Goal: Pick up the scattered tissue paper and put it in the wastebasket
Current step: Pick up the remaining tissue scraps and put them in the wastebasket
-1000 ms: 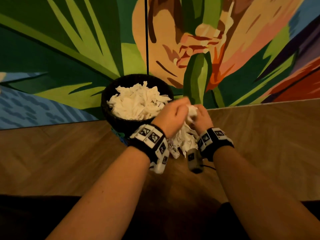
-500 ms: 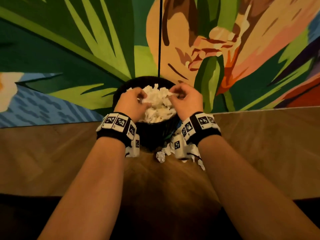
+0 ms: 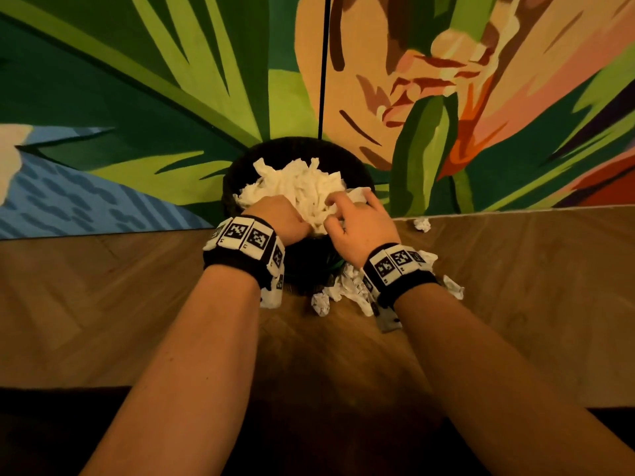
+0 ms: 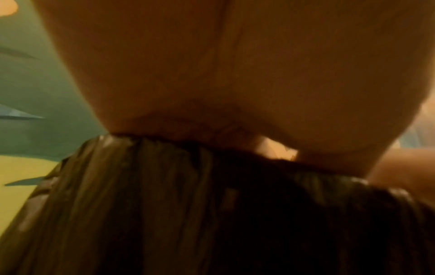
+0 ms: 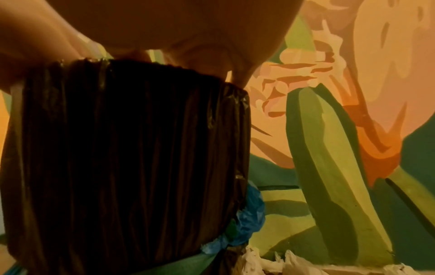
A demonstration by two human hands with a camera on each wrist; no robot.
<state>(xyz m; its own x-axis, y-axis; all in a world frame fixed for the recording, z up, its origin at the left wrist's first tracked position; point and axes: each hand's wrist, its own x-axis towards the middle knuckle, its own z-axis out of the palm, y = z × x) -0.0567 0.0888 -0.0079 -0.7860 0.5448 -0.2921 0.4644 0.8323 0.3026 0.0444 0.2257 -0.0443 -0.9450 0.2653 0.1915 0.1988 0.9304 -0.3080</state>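
A black wastebasket point(image 3: 240, 173) stands against the painted wall, heaped with white tissue paper point(image 3: 302, 183). Both hands are on top of the heap. My left hand point(image 3: 288, 216) digs into the near side, its fingers buried in tissue. My right hand point(image 3: 350, 209) lies beside it with fingers curled round a wad of tissue. Loose crumpled tissue point(image 3: 343, 292) lies on the floor at the basket's foot, under my right wrist. The wrist views show the basket's dark bag-lined side point(image 4: 212, 214) point(image 5: 129, 158) just below each palm.
More tissue balls lie on the wooden floor point(image 3: 137, 304): one by the wall point(image 3: 422, 224) and one to the right point(image 3: 453, 292). A blue bag edge point(image 5: 249, 214) bunches at the basket's base. The mural wall point(image 3: 137, 97) rises right behind the basket.
A second ago both hands held a tissue bundle in front of the basket. They carried it over the rim and now push down into the heap.
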